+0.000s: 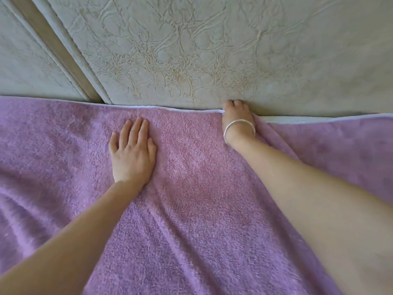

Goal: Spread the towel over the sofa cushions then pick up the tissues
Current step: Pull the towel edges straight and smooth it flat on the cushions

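A purple fluffy towel (191, 209) lies spread over the sofa seat and fills the lower half of the view, with soft wrinkles at the left. My left hand (133, 153) rests flat on it, palm down, fingers apart. My right hand (237, 112), with a silver bangle on the wrist, is pushed into the crease where the seat meets the back cushion, right at the towel's white-trimmed far edge. Its fingertips are hidden in the crease, so whether they grip the towel I cannot tell. No tissues are in view.
Cracked beige leather back cushions (202, 50) fill the upper half, with a seam gap (63, 54) between two of them at the left. A strip of bare seat cushion (297, 119) shows beyond the towel's edge at the right.
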Action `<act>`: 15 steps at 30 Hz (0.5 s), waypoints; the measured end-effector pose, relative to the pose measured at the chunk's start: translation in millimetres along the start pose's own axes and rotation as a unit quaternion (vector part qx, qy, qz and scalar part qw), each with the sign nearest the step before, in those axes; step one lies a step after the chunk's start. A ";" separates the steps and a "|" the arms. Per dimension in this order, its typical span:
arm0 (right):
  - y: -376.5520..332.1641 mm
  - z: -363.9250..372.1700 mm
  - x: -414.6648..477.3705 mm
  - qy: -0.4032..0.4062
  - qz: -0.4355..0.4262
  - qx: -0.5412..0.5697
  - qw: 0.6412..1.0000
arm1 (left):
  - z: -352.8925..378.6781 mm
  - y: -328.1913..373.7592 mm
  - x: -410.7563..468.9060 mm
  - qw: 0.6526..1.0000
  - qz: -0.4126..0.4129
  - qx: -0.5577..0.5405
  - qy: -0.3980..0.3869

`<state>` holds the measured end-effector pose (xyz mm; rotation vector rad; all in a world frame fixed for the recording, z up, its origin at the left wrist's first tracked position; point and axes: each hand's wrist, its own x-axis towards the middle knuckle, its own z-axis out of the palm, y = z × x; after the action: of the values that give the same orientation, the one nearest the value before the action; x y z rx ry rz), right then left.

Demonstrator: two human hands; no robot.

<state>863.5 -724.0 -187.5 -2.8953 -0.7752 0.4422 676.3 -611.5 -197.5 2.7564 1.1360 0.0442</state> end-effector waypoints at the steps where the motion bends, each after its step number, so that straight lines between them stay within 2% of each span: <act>1: 4.8 -5.1 -1.0 -0.010 -0.018 0.002 1.000 | -1.1 16.6 -1.7 1.000 -0.008 -0.008 -0.002; 4: 15.1 -18.5 -9.6 -0.033 -0.073 0.010 0.997 | 12.1 95.2 -10.4 0.996 0.064 -0.052 -0.032; 6: 24.9 -29.4 -15.6 -0.046 -0.100 0.020 0.994 | 22.4 142.1 -16.5 0.993 0.076 -0.076 -0.040; 9: 50.0 -46.8 -18.9 -0.063 -0.089 0.006 0.994 | 35.4 155.8 -13.7 0.998 0.039 -0.051 -0.015; 12: 87.9 -58.0 -18.7 -0.095 -0.050 -0.049 0.993 | 42.4 155.2 -14.5 0.998 0.038 -0.043 0.027; 15: 111.7 -57.7 -18.6 -0.126 -0.045 -0.032 0.990 | 49.5 159.1 -11.9 0.997 0.040 -0.042 0.041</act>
<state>918.5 -831.7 -148.2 -2.8817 -0.9674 0.7994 783.1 -737.8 -220.7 2.7470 1.0175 0.2119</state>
